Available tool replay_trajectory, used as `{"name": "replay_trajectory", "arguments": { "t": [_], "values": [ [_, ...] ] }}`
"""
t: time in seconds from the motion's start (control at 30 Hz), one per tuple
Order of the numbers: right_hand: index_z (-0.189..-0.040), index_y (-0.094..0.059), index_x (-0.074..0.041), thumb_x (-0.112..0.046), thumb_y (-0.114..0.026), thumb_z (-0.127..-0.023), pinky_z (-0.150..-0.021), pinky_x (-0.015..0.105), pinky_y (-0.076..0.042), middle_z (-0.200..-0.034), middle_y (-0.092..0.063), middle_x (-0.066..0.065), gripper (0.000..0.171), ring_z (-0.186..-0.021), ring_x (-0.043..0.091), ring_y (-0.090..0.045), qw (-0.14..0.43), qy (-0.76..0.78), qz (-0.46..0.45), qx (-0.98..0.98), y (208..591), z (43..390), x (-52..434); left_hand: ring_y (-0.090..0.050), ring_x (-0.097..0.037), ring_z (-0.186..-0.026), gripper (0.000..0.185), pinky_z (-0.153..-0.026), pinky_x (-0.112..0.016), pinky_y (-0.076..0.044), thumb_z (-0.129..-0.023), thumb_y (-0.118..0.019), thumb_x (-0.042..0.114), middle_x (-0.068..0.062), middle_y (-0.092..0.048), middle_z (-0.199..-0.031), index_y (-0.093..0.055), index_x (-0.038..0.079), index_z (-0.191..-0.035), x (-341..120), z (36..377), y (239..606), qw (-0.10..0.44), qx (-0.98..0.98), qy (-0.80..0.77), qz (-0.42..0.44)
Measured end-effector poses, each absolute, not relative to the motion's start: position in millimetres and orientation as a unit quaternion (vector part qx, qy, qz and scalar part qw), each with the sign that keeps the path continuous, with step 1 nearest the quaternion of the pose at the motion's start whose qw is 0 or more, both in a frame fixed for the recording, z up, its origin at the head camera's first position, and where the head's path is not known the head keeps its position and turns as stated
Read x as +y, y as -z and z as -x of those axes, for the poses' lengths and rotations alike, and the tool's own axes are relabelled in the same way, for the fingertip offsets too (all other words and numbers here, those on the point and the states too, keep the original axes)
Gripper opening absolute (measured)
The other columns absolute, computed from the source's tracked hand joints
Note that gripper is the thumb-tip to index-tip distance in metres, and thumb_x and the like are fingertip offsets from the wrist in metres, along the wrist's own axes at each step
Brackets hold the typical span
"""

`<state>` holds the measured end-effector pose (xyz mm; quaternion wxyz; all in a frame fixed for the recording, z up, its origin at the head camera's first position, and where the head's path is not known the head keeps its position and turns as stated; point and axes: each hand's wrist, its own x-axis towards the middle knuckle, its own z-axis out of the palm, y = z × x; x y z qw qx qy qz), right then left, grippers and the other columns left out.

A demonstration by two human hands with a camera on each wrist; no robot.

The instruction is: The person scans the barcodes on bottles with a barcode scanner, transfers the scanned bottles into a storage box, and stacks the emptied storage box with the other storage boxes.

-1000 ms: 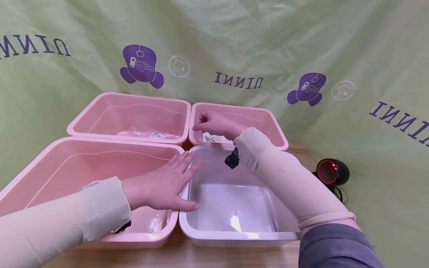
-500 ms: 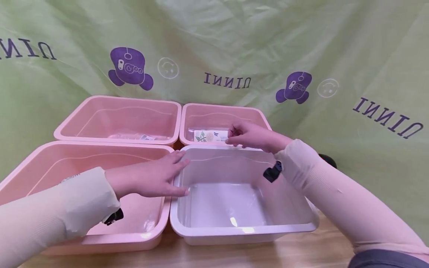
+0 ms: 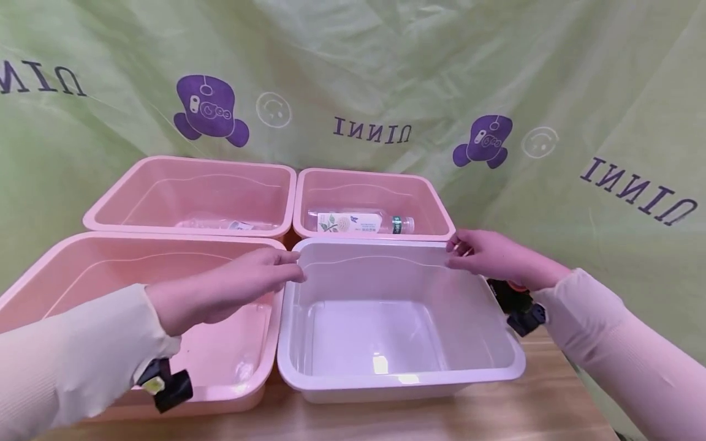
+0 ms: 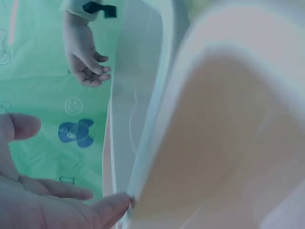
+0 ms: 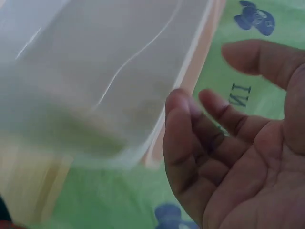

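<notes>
An empty white bin (image 3: pixel 397 380) stands at the front right of a wooden table (image 3: pixel 441 416). My left hand (image 3: pixel 242 285) reaches over the front left pink bin (image 3: pixel 138 237), and its fingertips touch the white bin's far left corner. In the left wrist view a fingertip of the left hand (image 4: pixel 47 205) meets the white rim (image 4: pixel 143 157). My right hand (image 3: pixel 485 257) is at the white bin's far right corner, fingers loosely curled. In the right wrist view the right hand (image 5: pixel 238 157) shows an empty palm beside the white bin (image 5: pixel 95 71).
A labelled clear bottle (image 3: pixel 358 222) lies in the back right pink bin (image 3: pixel 364 173). The back left pink bin (image 3: pixel 190 162) holds a clear item (image 3: pixel 220 223). Green printed cloth hangs behind. A dark device (image 3: pixel 507 291) is partly hidden behind my right wrist.
My right hand drew back from the back right bin, leaving the bottle lying there, and came to the white bin's far right corner. My left hand slid to its far left corner.
</notes>
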<state>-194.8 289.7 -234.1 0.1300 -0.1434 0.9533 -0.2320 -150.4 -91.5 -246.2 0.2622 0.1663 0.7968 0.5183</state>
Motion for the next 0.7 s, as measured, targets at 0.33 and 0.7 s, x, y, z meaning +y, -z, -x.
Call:
{"name": "replay_trajectory", "arguments": {
  "t": [0.33,0.7],
  "values": [
    [-0.118,-0.058,0.004,-0.025,-0.071,-0.084,-0.079,0.046,-0.052,-0.095,-0.068,0.006,0.046,-0.088,0.023,-0.065,0.098,0.112,0.124,0.981,249,174,321,-0.002,-0.030,-0.146,0.032,-0.113,-0.055,-0.017,-0.093,-0.051,0.017,-0.018,0.001,-0.160,-0.058,-0.011,-0.106,-89,140,247,0.275,0.732,-0.608,-0.138],
    [-0.134,-0.046,0.011,-0.015,-0.067,-0.088,-0.055,0.030,-0.054,-0.085,-0.064,0.003,0.057,-0.064,0.014,-0.062,0.135,0.188,0.094,0.968,260,166,338,-0.013,-0.034,-0.144,0.036,-0.114,-0.054,-0.012,-0.092,-0.049,0.018,-0.013,0.005,-0.161,-0.053,-0.009,-0.115,-85,136,250,0.271,0.722,-0.623,-0.132]
  ]
}}
